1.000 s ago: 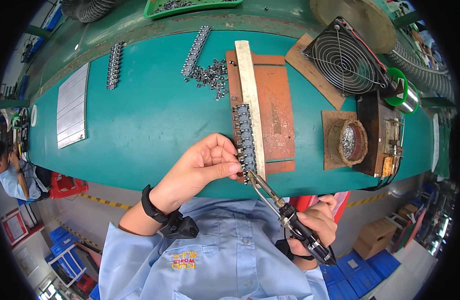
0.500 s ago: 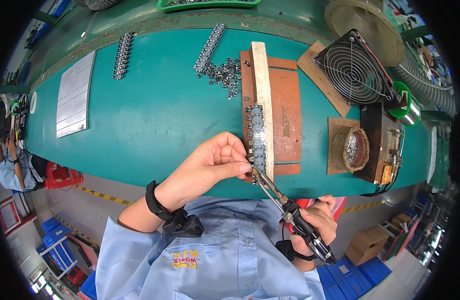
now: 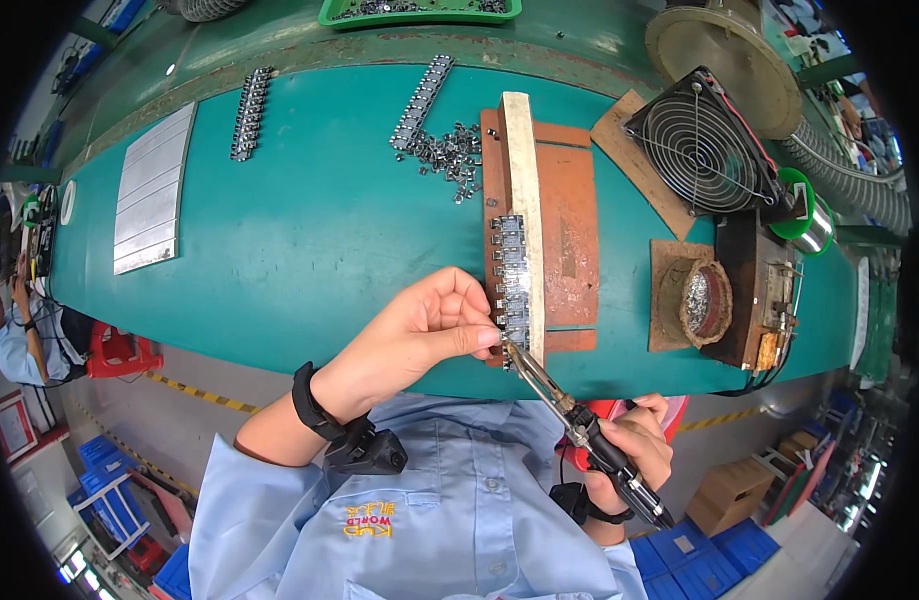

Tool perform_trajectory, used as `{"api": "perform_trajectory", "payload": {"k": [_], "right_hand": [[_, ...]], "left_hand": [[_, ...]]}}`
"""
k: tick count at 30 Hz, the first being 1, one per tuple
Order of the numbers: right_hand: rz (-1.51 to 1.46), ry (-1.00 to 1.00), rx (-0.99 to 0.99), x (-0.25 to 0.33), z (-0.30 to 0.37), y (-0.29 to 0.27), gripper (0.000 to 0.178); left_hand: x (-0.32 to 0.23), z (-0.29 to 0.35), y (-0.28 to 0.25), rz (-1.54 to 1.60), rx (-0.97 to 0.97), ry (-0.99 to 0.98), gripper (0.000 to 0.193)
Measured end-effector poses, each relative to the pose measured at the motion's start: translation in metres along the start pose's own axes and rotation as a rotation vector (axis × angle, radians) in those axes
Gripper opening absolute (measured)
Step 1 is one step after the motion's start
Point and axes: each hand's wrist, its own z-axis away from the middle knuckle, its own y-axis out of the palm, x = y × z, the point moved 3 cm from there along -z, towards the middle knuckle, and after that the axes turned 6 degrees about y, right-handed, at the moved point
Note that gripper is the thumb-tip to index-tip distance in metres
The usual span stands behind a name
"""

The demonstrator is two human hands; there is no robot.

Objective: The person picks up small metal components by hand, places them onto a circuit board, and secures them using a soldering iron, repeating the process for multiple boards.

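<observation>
A strip of small dark components [image 3: 513, 265] with metal tabs lies along the left side of a pale straight bar [image 3: 521, 170] on a reddish-brown board [image 3: 572, 230]. At the strip's near end, thumb and forefinger of my left hand [image 3: 430, 325] are pinched together; whatever is between them is too small to make out. My right hand [image 3: 635, 450] wraps around the black handle of a soldering iron [image 3: 608, 450] with a thin metal rod alongside its shaft. Its tip points up and left, meeting the strip beside my left fingertips.
Loose small metal parts [image 3: 455, 155] are heaped left of the board, near another component strip [image 3: 422, 100]. A third strip [image 3: 250, 115] and a grooved metal plate [image 3: 155, 190] lie farther left. Rightward stand a fan [image 3: 702, 145], a solder spool [image 3: 815, 225] and a round crusted pot [image 3: 723, 305].
The whole view has shifted slightly. Both hands keep nearly the same pose, with the iron's tip still by my left fingertips.
</observation>
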Motion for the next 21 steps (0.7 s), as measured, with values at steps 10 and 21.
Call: {"api": "perform_trajectory", "payload": {"k": [10, 21], "right_hand": [[0.003, -0.007, -0.005, -0.001, 0.001, 0.002, 0.041], [-0.477, 0.226, -0.392, -0.031, 0.011, 0.013, 0.048]], "left_hand": [[0.001, 0.000, 0.001, -0.008, -0.017, 0.011, 0.013], [0.000, 0.000, 0.001, 0.004, 0.000, -0.010, 0.016]]}}
